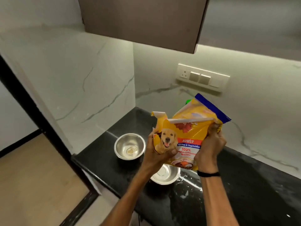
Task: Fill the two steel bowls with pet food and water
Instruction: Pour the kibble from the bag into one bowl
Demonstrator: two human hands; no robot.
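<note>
Both hands grip the raised food bag.

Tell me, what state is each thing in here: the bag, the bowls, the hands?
Pet food bag: top torn open, held above the counter.
Far steel bowl: upright, no food in it.
Near steel bowl: upright, partly hidden under the bag, visible part empty.
Left hand: grips the bag's left side.
Right hand: grips the bag's right edge.
</note>
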